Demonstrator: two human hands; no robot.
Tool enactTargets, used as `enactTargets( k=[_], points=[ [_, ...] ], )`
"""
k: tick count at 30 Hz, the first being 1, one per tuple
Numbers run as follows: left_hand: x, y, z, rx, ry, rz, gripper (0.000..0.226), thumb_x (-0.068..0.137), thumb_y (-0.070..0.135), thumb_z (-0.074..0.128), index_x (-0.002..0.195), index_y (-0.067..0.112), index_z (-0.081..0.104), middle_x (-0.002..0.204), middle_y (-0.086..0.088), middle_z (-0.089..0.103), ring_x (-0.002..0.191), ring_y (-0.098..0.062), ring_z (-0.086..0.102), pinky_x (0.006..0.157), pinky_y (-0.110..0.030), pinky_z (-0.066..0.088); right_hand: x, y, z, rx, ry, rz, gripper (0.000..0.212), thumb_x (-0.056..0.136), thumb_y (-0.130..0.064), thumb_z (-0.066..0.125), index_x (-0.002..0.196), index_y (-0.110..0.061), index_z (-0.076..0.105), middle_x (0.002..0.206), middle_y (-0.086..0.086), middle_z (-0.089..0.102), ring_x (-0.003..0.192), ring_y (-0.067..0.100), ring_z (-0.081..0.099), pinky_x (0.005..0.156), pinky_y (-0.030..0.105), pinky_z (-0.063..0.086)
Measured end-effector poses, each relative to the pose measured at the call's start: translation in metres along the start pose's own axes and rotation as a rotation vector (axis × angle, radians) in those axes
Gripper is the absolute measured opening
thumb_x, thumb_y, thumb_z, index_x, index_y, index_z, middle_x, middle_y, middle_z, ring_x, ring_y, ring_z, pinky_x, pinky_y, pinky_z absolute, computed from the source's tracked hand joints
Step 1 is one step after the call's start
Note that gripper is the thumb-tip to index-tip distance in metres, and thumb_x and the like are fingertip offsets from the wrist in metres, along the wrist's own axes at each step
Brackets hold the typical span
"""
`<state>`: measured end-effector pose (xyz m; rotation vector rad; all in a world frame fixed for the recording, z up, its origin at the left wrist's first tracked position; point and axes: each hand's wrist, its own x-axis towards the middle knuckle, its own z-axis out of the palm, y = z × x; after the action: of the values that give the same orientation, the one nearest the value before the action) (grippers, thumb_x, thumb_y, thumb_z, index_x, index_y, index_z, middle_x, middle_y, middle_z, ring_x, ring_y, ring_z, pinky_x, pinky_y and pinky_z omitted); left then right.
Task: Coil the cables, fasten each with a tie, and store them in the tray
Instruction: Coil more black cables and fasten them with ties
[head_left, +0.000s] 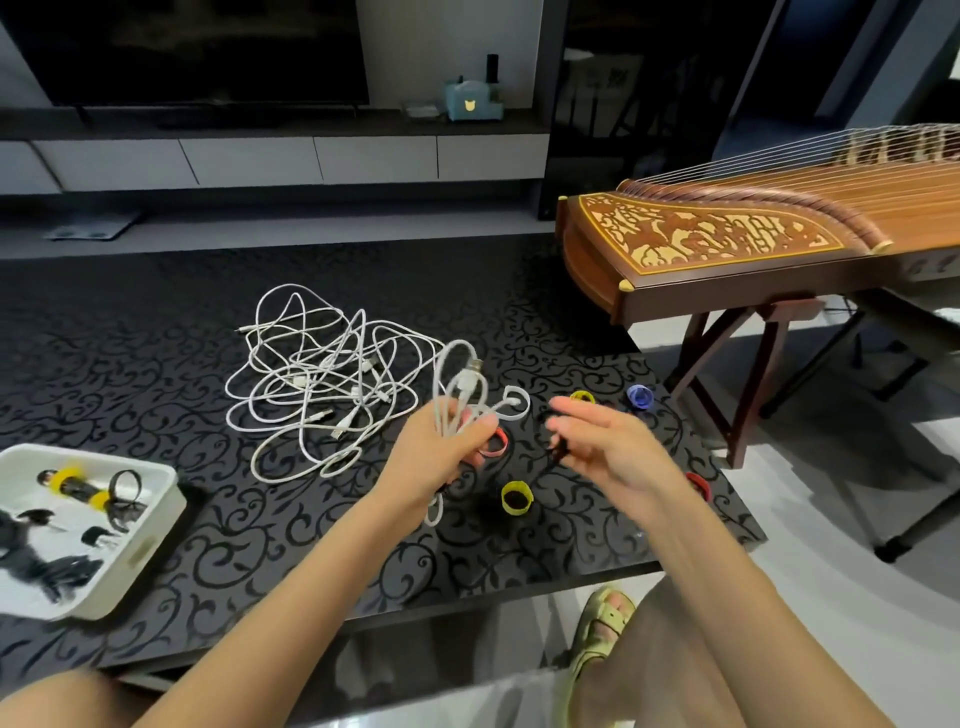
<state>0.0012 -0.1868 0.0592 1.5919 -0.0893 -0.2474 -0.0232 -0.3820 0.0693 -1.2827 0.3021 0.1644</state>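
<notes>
A person seated at a black, scroll-patterned table (130, 364) sorts charging leads, the left hand (441, 447) gripping a loosely coiled white cable (457, 400) whose loops and USB plug (471, 370) stand above the curled fingers while a short tail hangs below the wrist. The right hand (608, 441), blurred, hovers just beside it with fingers bent; a dark strip (557, 449) shows at its fingertips, but whether the hand is pinching it cannot be told. Behind the left hand lies a tangled heap of white cables (322, 384) spread loose on the table. Ring-shaped ties are scattered around the hands: a yellow tie (517, 497) near the front between the forearms, a pink tie (494, 442) just beside the left hand, a second yellow one (583, 397) and a blue tie (639, 397) farther back, and a red tie (698, 486) partly hidden behind the right wrist. At the table's left edge, well apart from the hands, a white tray (161, 519) holds dark cables, one bundle (78, 486) bound with yellow ties. A wooden zither (727, 239) on a stand fills the right, and a foot in a green sandal (602, 623) shows below the table.
</notes>
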Motion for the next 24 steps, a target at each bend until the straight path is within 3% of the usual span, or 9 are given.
enactTargets(
  k=[3,6,9,13,16,18,21,24],
  points=[
    [-0.012,0.005,-0.004,-0.009,-0.104,0.006,0.018,0.085,0.025,0.069,0.073,0.019,0.056,0.061,0.008,0.062,0.051,-0.002,0.055,0.041,-0.011,0.031,-0.025,0.002,0.028,0.147,-0.214,0.079,0.038,0.066,-0.008,0.067,0.104,-0.011,0.066,0.081,0.002,0.072,0.065,0.011,0.066,0.066,0.023,0.053],
    [-0.027,0.009,-0.012,-0.136,-0.183,-0.041,0.021,0.075,0.025,0.073,0.072,0.017,0.053,0.061,0.000,0.058,0.047,-0.006,0.051,0.038,-0.013,0.028,-0.033,0.003,0.044,0.188,-0.256,0.093,0.032,0.074,-0.001,0.061,0.106,-0.009,0.065,0.080,0.004,0.071,0.064,0.013,0.065,0.072,0.025,0.051],
    [-0.040,0.014,-0.022,-0.196,-0.167,-0.067,0.023,0.074,0.016,0.073,0.074,0.015,0.050,0.058,0.002,0.055,0.045,-0.006,0.048,0.037,-0.013,0.028,-0.038,0.003,0.055,0.182,-0.242,0.133,0.027,0.086,0.007,0.051,0.105,-0.007,0.065,0.074,0.004,0.069,0.058,0.011,0.063,0.059,0.023,0.052],
    [-0.051,0.025,-0.026,-0.168,-0.222,-0.112,0.021,0.092,0.002,0.053,0.076,0.014,0.048,0.064,0.001,0.059,0.044,-0.004,0.039,0.037,-0.011,0.026,-0.046,0.001,0.068,0.154,-0.305,0.230,0.032,0.084,0.011,0.043,0.106,-0.001,0.062,0.064,0.006,0.064,0.055,0.012,0.061,0.049,0.022,0.049],
    [-0.058,0.032,-0.023,-0.227,-0.233,-0.141,0.022,0.096,0.001,0.043,0.077,0.010,0.047,0.061,0.001,0.061,0.042,-0.004,0.037,0.037,-0.011,0.024,-0.052,-0.002,0.075,0.049,-0.344,0.125,0.031,0.083,0.010,0.044,0.104,-0.004,0.062,0.069,0.008,0.067,0.065,0.019,0.060,0.060,0.025,0.050],
    [-0.061,0.036,-0.022,-0.318,-0.194,-0.170,0.021,0.097,0.002,0.042,0.079,0.008,0.048,0.059,0.001,0.059,0.042,-0.004,0.040,0.037,-0.011,0.024,-0.057,-0.003,0.076,0.107,-0.367,0.069,0.031,0.085,0.011,0.042,0.100,-0.003,0.066,0.079,0.013,0.069,0.074,0.026,0.067,0.067,0.029,0.054],
    [-0.064,0.039,-0.025,-0.335,-0.134,-0.199,0.021,0.097,0.004,0.046,0.077,0.007,0.053,0.056,0.002,0.058,0.042,-0.003,0.046,0.036,-0.010,0.025,-0.062,-0.003,0.074,0.184,-0.387,0.038,0.032,0.086,0.012,0.045,0.091,-0.002,0.073,0.088,0.017,0.072,0.078,0.026,0.072,0.064,0.027,0.057],
    [-0.070,0.044,-0.026,-0.374,-0.133,-0.240,0.024,0.095,0.006,0.050,0.074,0.005,0.060,0.057,-0.001,0.059,0.042,-0.005,0.047,0.033,-0.010,0.025,-0.067,0.001,0.074,0.153,-0.385,-0.038,0.023,0.075,0.001,0.059,0.087,-0.007,0.077,0.086,0.013,0.073,0.078,0.022,0.072,0.066,0.025,0.057]
  ],
)
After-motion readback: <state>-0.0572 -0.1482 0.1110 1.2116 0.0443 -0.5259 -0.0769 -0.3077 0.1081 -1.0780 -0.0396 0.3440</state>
